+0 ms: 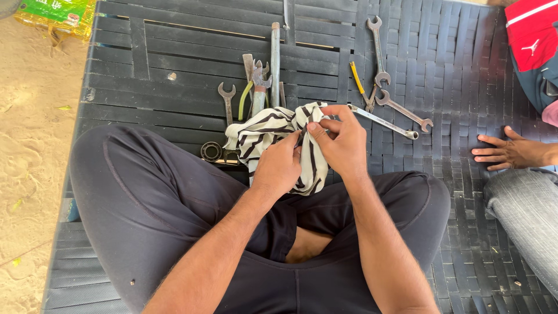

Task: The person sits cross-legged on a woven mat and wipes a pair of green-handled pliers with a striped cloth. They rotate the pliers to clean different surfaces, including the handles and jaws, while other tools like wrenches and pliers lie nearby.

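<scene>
A black-and-white striped cloth (273, 136) lies bunched over the person's crossed legs, at the near edge of a dark woven cot (453, 75). Both hands hold it: the left hand (279, 168) has its grip closed on the lower folds, and the right hand (343, 142) pinches the upper edge between thumb and fingers. Just beyond the cloth lie spanners (226, 99), yellow-handled pliers (361, 87) and a long metal rod (275, 61). Another person's hand (505, 152) rests flat on the cot at right.

On the woven cot (174, 52), wrenches (401, 110) lie right of the cloth (261, 131), pliers (256, 87) behind it, a bearing ring (211, 151) to its left.
</scene>
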